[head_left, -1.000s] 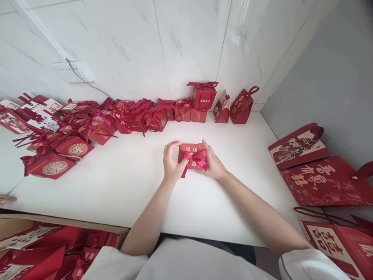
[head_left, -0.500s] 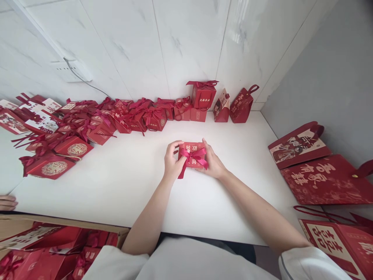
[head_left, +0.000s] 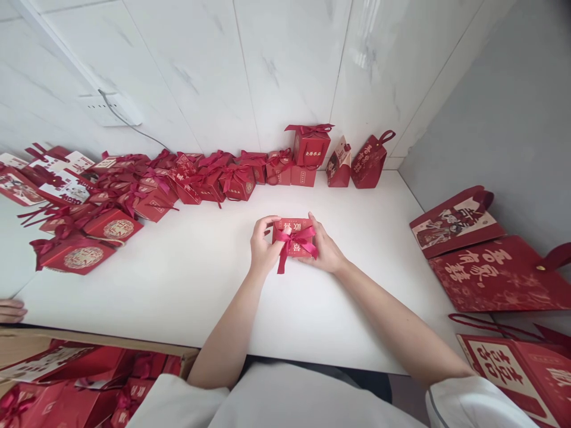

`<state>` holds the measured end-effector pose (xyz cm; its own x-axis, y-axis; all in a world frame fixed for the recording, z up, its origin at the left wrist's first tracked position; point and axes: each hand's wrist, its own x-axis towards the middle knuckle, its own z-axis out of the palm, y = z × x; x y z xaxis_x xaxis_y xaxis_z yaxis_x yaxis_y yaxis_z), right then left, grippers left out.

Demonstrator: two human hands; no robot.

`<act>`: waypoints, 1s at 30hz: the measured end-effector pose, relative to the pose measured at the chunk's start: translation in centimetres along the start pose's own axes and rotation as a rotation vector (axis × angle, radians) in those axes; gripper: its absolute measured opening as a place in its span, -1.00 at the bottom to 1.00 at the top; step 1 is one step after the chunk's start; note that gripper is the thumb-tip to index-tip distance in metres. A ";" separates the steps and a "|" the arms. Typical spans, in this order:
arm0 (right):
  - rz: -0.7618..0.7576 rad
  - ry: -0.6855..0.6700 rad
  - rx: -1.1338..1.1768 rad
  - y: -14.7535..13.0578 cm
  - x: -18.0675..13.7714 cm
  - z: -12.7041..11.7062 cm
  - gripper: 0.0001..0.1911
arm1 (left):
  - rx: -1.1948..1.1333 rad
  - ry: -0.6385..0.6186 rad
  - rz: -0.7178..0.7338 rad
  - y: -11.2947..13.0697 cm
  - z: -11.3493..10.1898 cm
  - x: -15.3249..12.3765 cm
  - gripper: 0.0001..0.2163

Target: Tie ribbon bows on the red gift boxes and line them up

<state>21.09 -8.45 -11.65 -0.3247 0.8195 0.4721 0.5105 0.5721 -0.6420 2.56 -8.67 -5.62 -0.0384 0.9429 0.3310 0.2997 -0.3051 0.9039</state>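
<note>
Between my two hands is a small red gift box (head_left: 304, 250) with gold lettering, at the middle of the white table. A magenta ribbon bow (head_left: 297, 236) lies across its top, one tail hanging over the near edge. My left hand (head_left: 266, 245) grips the box's left side, with the thumb on top near the bow's knot. My right hand (head_left: 328, 246) holds the right side, its fingers along the edge and partly under the box. The box's underside is hidden.
Many red ribboned boxes (head_left: 238, 181) line the wall and pile up at the left. Larger red gift bags (head_left: 495, 273) lie along the right side. A cardboard carton (head_left: 190, 359) of red boxes stands at the lower left. Another person's hand (head_left: 11, 311) rests at the table's left edge.
The ribbon tail at the near edge has shifted slightly to the right. Both hands keep almost the same hold on the box.
</note>
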 end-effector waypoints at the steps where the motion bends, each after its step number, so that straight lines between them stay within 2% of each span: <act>1: 0.000 0.000 0.001 0.0 0.0 0.0 0.24 | -0.011 0.001 -0.004 -0.1 -0.1 0.1 -0.77; 10: 0.001 -0.002 0.018 0.1 0.0 0.1 0.26 | 0.014 -0.022 0.027 -0.5 -0.4 0.2 -0.81; 13: -0.001 -0.003 0.020 0.2 0.0 0.1 0.26 | 0.042 -0.037 0.068 -0.5 -0.7 0.2 -0.75; 16: 0.000 -0.005 0.015 0.3 0.0 0.1 0.26 | 0.095 -0.058 0.207 0.0 -1.3 0.2 -0.68; 20: 0.004 -0.001 0.016 0.3 -0.1 0.1 0.25 | 0.238 -0.101 0.415 0.9 -1.9 0.2 -0.83; 26: 0.004 0.000 0.023 0.3 -0.1 0.2 0.25 | 0.302 -0.145 0.392 0.9 -2.0 0.3 -0.88; 30: 0.007 -0.005 0.024 0.3 -0.1 0.1 0.25 | 0.293 -0.238 0.414 0.4 -2.4 0.4 -0.91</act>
<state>21.19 -8.30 -11.96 -0.3255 0.8234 0.4648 0.4932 0.5673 -0.6595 0.39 -8.71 -4.43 0.3444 0.7671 0.5413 0.4978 -0.6380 0.5874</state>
